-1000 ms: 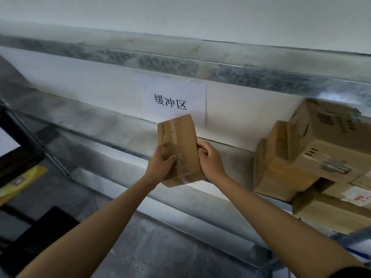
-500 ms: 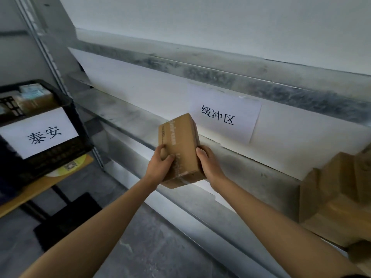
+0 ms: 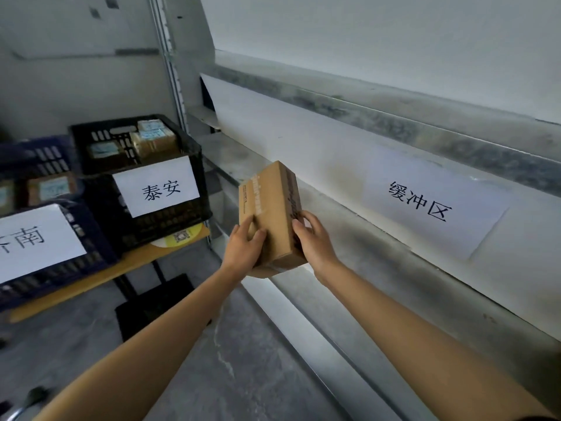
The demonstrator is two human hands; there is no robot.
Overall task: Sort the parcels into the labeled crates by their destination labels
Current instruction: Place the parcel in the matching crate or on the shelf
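Observation:
I hold a small brown cardboard parcel [image 3: 268, 208] upright in front of me, between both hands. My left hand [image 3: 244, 249] grips its left side with the thumb on the front face. My right hand [image 3: 314, 240] grips its right side. To the left stands a black crate [image 3: 182, 147] with a paper label 泰安 [image 3: 156, 189]; several parcels lie inside it. A dark blue crate [image 3: 91, 238] labelled with 南 [image 3: 33, 238] stands at the far left, also holding parcels.
Both crates rest on a yellow-topped table [image 3: 100, 273] with black legs. A metal shelf [image 3: 379, 253] runs along the right, bearing a paper sign 缓冲区 [image 3: 425, 205]. Grey floor [image 3: 243, 360] lies below.
My view has swung left: the pile of boxes on the shelf has left the frame and the two labelled crates have come into view. Both hands keep the same hold on the parcel.

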